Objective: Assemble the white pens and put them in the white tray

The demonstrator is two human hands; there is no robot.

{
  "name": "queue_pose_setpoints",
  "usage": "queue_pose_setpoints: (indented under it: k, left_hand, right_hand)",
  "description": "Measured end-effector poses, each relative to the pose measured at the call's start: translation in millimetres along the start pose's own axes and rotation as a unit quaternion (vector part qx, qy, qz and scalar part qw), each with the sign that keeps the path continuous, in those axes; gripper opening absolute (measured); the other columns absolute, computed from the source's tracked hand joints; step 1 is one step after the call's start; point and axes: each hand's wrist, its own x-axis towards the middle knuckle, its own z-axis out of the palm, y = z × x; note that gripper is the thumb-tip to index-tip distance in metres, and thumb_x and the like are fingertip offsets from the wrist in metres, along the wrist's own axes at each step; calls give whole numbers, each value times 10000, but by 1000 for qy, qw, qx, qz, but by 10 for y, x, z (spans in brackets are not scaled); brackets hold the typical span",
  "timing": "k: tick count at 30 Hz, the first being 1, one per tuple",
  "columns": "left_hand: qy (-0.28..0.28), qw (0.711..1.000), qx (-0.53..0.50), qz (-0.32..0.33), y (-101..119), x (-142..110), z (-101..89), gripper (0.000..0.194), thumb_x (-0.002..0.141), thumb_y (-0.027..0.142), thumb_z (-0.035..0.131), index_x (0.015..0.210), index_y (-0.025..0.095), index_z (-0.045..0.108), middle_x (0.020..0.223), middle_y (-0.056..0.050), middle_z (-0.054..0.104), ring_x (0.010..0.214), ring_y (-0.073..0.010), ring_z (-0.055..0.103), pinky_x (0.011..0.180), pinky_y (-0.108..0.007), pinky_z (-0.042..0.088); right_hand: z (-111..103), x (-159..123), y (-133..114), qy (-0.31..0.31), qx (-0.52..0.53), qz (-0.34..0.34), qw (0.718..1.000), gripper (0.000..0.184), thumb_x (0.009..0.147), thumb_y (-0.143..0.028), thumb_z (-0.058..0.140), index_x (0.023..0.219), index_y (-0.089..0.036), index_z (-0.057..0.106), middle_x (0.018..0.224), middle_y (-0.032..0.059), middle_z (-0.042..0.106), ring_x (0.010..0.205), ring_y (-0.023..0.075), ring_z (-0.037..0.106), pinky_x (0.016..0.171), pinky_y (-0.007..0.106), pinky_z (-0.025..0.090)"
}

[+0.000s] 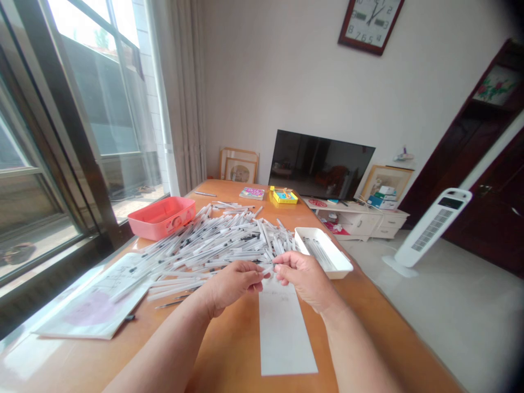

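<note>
A thin white pen (267, 269) was pinched between the almost closed fingertips of the left hand (231, 284) and right hand (305, 278), above a white paper strip (284, 338), with a heaped pile of pens (213, 245) just left, a white tray (341, 267) right, and a pink box (161, 217) beyond.

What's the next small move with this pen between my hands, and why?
Probably set the slim white pen into the white tray. Your right hand is right beside that tray, which already holds neatly aligned pens, while the loose pile of pens lies jumbled beyond your left hand.
</note>
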Motion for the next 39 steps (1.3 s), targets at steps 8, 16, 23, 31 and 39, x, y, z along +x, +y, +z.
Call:
queue_pose_setpoints:
  k: [8,16,23,31,39]
  left_hand:
    - [-12,1000,15,3,-38,-11,-10,328,832,446,638,947,157,744,820,-48,636,789,-171,508,800,-329,388]
    - [-20,997,75,28,-82,1,2,297,847,420,600,963,183,736,861,-41,650,838,-201,545,831,-351,398]
    - [-7,996,86,26,-33,-17,-3,330,856,442,580,985,185,742,858,-43,653,836,-202,549,825,-348,396]
    - [0,996,85,37,13,-36,33,376,825,491,596,947,169,749,804,-43,652,783,-201,546,773,-331,407]
    - [6,995,99,34,15,-32,29,353,837,473,583,953,180,740,829,-33,655,793,-200,551,783,-335,406]
  right_hand:
    - [-56,-38,-24,-25,-49,34,998,209,824,-362,672,886,-163,658,742,19,674,635,127,586,597,250,466]
    - [-25,25,134,-14,-186,-10,982,458,931,-573,491,686,-188,525,593,-34,475,558,110,425,507,236,324]
    - [-37,24,100,13,-187,-7,982,546,959,-631,372,709,-187,568,616,-6,534,612,143,507,586,257,385]
    - [-18,19,105,-11,-206,-29,978,421,940,-552,480,712,-199,521,635,-27,511,588,122,444,532,239,335]
    - [-50,30,63,3,-205,-32,978,487,974,-595,381,744,-199,547,669,-12,561,638,136,515,599,245,384]
